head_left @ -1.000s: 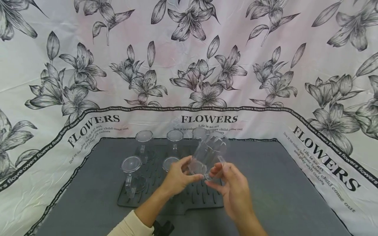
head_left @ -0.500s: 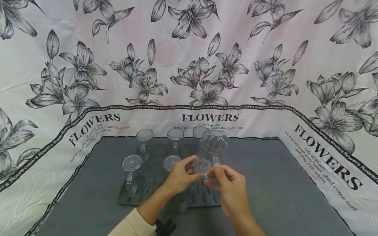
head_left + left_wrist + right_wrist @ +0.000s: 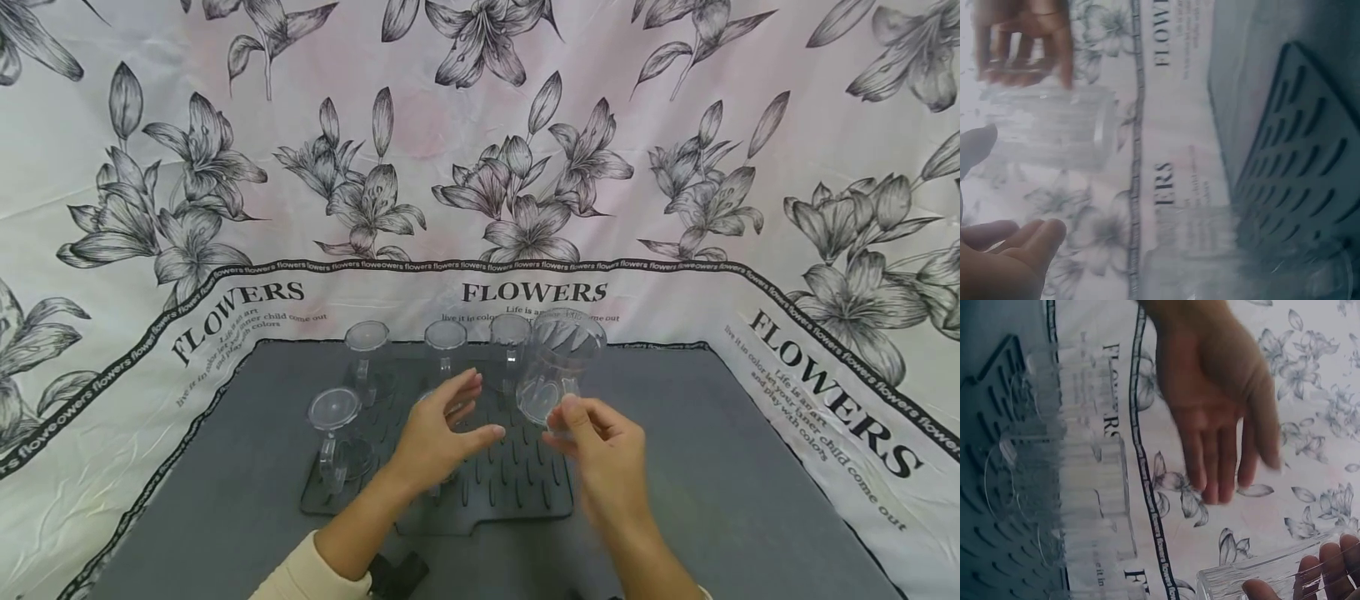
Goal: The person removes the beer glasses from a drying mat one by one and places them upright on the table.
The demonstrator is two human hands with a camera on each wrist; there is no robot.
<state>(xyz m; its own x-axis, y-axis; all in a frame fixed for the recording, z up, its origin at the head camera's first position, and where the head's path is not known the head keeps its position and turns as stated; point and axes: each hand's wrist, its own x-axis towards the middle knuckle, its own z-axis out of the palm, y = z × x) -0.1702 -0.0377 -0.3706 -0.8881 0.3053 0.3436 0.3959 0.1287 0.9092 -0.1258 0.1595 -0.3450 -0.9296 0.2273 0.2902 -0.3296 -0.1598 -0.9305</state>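
My right hand [image 3: 609, 454] pinches the handle of a clear mug [image 3: 561, 350], raised over the right side of a dark ribbed drying mat [image 3: 517, 496]. The mug tilts, its wide end away from me. My left hand [image 3: 433, 440] is apart from it, to the left, thumb and fingers spread with nothing between them. In the right wrist view the left hand [image 3: 1219, 419] shows its palm with fingers extended, while the right hand's fingers [image 3: 1332, 569] curl round the mug [image 3: 1235, 581]. The left wrist view shows the mug [image 3: 1054, 125] hanging from the right hand [image 3: 1025, 28].
Several clear mugs stand bottom up on the mat, including a front-left mug [image 3: 334, 412], a back-left mug [image 3: 367, 337], a back-middle mug [image 3: 446, 336] and a back-right mug [image 3: 510, 333]. Another is mostly hidden behind my left hand. A floral cloth [image 3: 420, 208] hangs behind the grey table [image 3: 720, 467].
My left hand has let go of the mug and drawn back left. My right hand has shifted slightly right with the mug, which has turned more upright in the head view.
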